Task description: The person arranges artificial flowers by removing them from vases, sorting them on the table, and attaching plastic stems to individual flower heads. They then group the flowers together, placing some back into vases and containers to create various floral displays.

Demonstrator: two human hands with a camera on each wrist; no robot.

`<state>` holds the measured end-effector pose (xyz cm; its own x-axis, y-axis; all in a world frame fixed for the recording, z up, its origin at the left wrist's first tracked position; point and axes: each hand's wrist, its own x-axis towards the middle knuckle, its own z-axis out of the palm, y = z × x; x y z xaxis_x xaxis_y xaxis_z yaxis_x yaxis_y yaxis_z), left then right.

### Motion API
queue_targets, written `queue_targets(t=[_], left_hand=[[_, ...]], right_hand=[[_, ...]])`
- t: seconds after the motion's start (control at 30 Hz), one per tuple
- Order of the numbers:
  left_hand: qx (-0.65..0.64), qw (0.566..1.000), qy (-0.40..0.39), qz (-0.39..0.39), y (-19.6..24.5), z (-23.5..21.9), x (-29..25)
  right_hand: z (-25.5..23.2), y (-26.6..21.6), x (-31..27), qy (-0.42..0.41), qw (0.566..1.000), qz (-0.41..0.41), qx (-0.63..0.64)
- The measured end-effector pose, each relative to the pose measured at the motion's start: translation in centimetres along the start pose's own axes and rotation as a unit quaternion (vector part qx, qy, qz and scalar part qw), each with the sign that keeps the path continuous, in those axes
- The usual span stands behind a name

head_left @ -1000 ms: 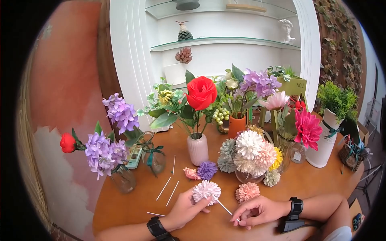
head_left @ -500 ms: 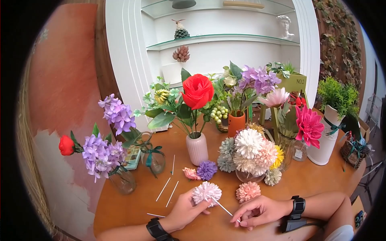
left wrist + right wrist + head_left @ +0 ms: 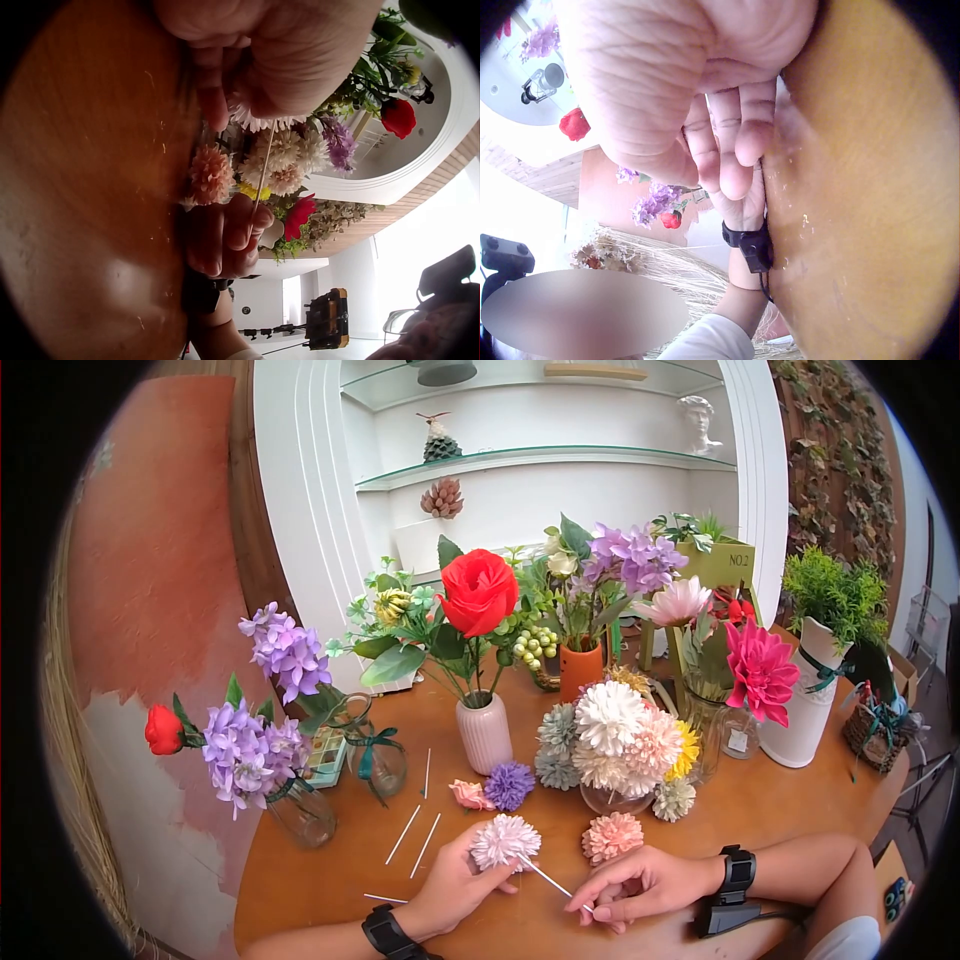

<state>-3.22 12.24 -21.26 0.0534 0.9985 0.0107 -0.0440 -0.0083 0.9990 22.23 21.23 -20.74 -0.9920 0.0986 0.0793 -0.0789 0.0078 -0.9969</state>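
Note:
My left hand holds a pale pink artificial pompom flower low over the front of the table. A thin white stick slants from the flower's underside towards my right hand. Thumb and index finger of that hand pinch the stick's far end. In the left wrist view the stick runs straight between the flower and the right fingertips. Most of the flower is hidden there behind the left hand. In the right wrist view the right hand covers both stick and flower.
Several loose white sticks lie left of the hands. A peach pompom flower, a purple one and a small pink flower lie beyond. Behind stand a pink vase, a glass bowl of pompoms and glass bottles.
The head view has shifted slightly. Both hands keep the same hold on flower and stick, with little visible motion.

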Motion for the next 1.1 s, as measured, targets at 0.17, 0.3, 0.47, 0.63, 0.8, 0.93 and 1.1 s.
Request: queue_targets(t=[0.17, 0.3, 0.47, 0.63, 0.8, 0.93, 1.1], left_hand=[[0.0, 1.0, 0.001, 0.001, 0.19, 0.06, 0.01], [-0.001, 1.0, 0.001, 0.002, 0.16, 0.02, -0.01], [-0.002, 1.0, 0.003, 0.006, 0.13, 0.04, -0.01], [-0.002, 1.0, 0.005, 0.003, 0.19, 0.08, 0.02], [-0.002, 1.0, 0.004, 0.004, 0.19, 0.08, 0.01], [-0.002, 1.0, 0.001, 0.004, 0.29, 0.11, -0.03], [0.01, 1.0, -0.002, 0.001, 0.05, 0.01, -0.02]], right_hand=[[0.03, -0.05, -0.03, 0.0, 1.0, 0.01, 0.006], [0.01, -0.11, -0.01, 0.001, 1.0, 0.007, 0.002], [0.08, -0.11, -0.01, 0.006, 1.0, 0.009, 0.004], [0.09, -0.19, 0.03, 0.007, 1.0, 0.007, 0.0], [0.1, -0.07, 0.0, 0.005, 1.0, 0.006, 0.0], [-0.02, 0.26, -0.04, 0.003, 1.0, 0.01, 0.007], [-0.12, 0.32, -0.05, 0.003, 0.999, 0.027, 0.018]])
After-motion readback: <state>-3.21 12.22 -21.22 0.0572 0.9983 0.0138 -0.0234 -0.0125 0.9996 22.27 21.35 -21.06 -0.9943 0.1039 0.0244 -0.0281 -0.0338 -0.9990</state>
